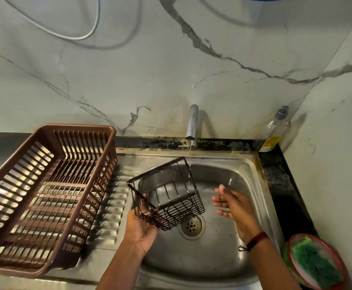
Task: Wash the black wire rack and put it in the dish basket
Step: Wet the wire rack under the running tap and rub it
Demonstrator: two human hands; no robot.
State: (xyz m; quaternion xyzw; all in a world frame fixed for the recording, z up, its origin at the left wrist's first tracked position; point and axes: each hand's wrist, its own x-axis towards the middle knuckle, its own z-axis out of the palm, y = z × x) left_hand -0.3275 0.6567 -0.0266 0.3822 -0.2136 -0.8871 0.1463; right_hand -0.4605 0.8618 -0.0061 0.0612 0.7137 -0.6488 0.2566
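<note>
In the middle of the frame, our left grip (141, 226) curls round a lower corner of the black wire rack (181, 213), which tilts over the steel sink (252, 170) under water from the silver tap (192, 122). Our right grip (231, 204) is spread, holding nothing, just right of the rack. The brown plastic dish basket (45, 130) sits at the left.

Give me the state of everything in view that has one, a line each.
tap, running, thin stream.
black wire rack, tilted over the sink, right edge at the stream.
left hand, grips the rack's lower corner.
right hand, open, holding nothing, beside the rack.
dish basket, upright, empty.
sink, wet, drain unplugged.
soap bottle, upright, looks nearly empty.
green scrubber, lying in the red dish.
</note>
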